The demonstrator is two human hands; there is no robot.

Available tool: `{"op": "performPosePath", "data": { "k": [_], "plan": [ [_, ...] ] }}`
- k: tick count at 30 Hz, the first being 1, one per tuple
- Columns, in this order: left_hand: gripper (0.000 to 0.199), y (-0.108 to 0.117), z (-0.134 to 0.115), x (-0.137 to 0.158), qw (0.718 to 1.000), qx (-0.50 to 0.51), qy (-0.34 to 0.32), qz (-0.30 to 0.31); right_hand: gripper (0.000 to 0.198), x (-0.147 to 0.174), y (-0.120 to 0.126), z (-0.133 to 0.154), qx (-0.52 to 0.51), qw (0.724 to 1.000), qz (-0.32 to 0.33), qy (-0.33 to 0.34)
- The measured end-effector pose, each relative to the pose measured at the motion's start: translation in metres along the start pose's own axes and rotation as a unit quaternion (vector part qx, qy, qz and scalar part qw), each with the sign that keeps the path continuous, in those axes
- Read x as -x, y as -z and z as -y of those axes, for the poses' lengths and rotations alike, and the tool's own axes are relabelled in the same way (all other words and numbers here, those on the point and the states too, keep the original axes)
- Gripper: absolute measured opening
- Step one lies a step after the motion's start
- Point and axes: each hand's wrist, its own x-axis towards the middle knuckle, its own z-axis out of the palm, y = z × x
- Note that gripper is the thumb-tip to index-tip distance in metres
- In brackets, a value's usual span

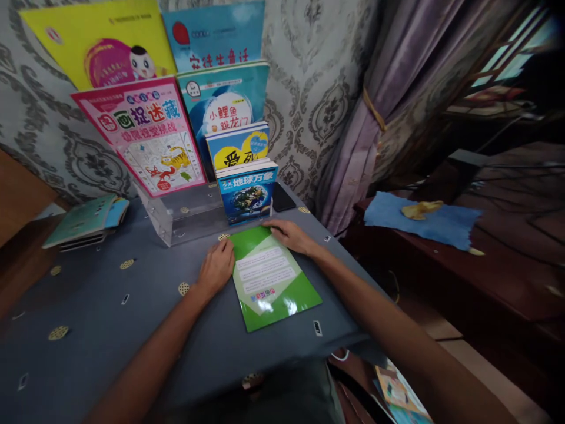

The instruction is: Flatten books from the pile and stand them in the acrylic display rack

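A thin green book (276, 277) lies flat on the grey tablecloth, its back cover up and its printed text upside down to me. My left hand (217, 266) is closed at the book's left edge near the far corner, fingers curled against it. At the far right corner, my right hand (289, 234) grips the edge with thumb and fingers. Just beyond the green book stands a small blue book with a globe (248, 193), in the front of a clear stand (161, 221). A pink picture book (145, 135) leans in the stand's left side.
More books stand behind, among them a yellow one (101, 44) and a teal one (229, 97). A book stack (86, 221) lies at the table's left. A black phone (283, 198) rests right of the stand. Beyond the table's right edge, a blue cloth (419, 221) covers part of a dark red surface.
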Motion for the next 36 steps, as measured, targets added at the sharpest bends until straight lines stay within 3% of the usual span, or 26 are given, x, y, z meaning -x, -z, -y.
{"op": "performPosePath", "data": {
  "k": [5,16,21,36],
  "plan": [
    [0.033,0.003,-0.007,-0.004,0.999,-0.041,-0.029,0.019,0.046,-0.003,0.003,-0.013,-0.054,0.998,0.008,-0.001],
    [0.044,-0.012,-0.043,-0.049,0.987,0.049,-0.123,0.088,0.041,-0.007,0.008,-0.016,-0.174,0.984,0.041,0.002],
    [0.046,-0.017,-0.057,-0.06,0.986,0.061,-0.132,0.087,0.047,-0.009,0.011,-0.013,-0.172,0.985,0.03,-0.006],
    [0.048,-0.023,-0.062,-0.058,0.988,0.046,-0.136,0.064,0.049,-0.009,0.011,-0.011,-0.153,0.988,0.02,-0.028]
  ]
}}
